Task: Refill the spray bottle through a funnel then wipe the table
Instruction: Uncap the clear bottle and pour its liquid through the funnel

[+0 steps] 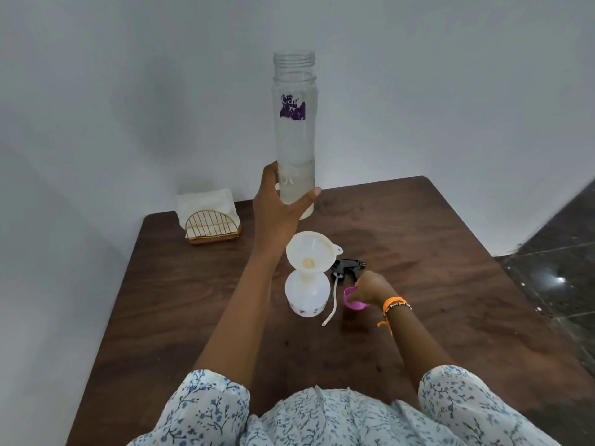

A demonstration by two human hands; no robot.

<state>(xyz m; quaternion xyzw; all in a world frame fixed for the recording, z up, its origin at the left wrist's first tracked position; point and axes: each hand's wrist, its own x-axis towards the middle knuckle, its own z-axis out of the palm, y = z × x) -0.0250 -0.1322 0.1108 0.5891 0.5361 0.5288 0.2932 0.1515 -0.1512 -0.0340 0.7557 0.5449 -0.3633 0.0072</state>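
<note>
A: What is being shown, from the biggest thing down?

B: A dark wooden table (418, 284) is being seen against a pale wall, with a floral sleeve at each lower corner. A tall clear water bottle (294, 123), uncapped and upright, is being held above the far part of the table; a little clear liquid is being kept in its lower part.

A: By which hand is it being gripped?

B: By the left hand (280, 204), whose fingers and thumb are being wrapped round the bottle's lower end.

A: And the thing being refilled?

B: The white spray bottle (307, 296) is being left standing near the table's middle, with a white funnel (309, 251) being carried upright in its neck.

A: The right hand?

B: The right hand (370, 288) is being held just right of the spray bottle, its fingers being curled round a small purple cap (352, 299). An orange bracelet (394, 304) is being worn at that wrist.

A: Anything else?

B: A black trigger head (347, 267) with its white tube is being left lying on the table between funnel and right hand. White napkins (206, 201) are being kept in a gold wire holder (212, 228) at the far left corner
</note>
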